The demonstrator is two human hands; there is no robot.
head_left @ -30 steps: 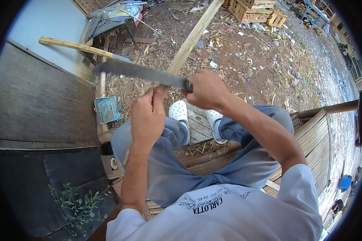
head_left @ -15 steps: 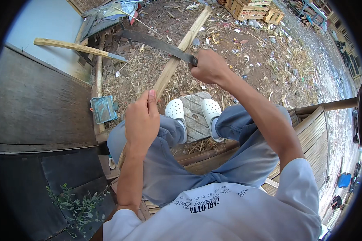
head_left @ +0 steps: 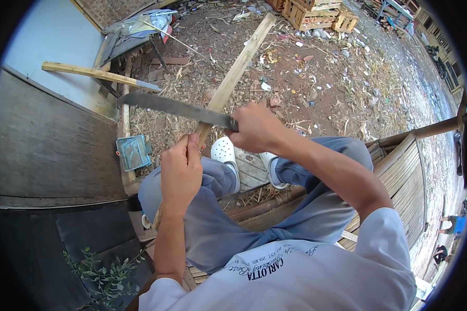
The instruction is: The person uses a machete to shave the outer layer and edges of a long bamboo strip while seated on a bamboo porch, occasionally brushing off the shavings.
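Fingers [head_left: 189, 150] of left hand [head_left: 180, 173] grip the slat [head_left: 228, 85] at frame centre, right hand [head_left: 257, 129] clasps the machete [head_left: 174, 108]; a glancing stroke could cut them.

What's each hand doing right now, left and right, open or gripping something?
Left hand: closed around the long wooden strip, holding it.
Right hand: closed on the handle of the long knife, blade laid across the strip.

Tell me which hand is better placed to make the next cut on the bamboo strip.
Right, most likely. The right hand grips the long knife, blade lying across the bamboo strip. The left hand is wrapped around the strip below it, steadying it.
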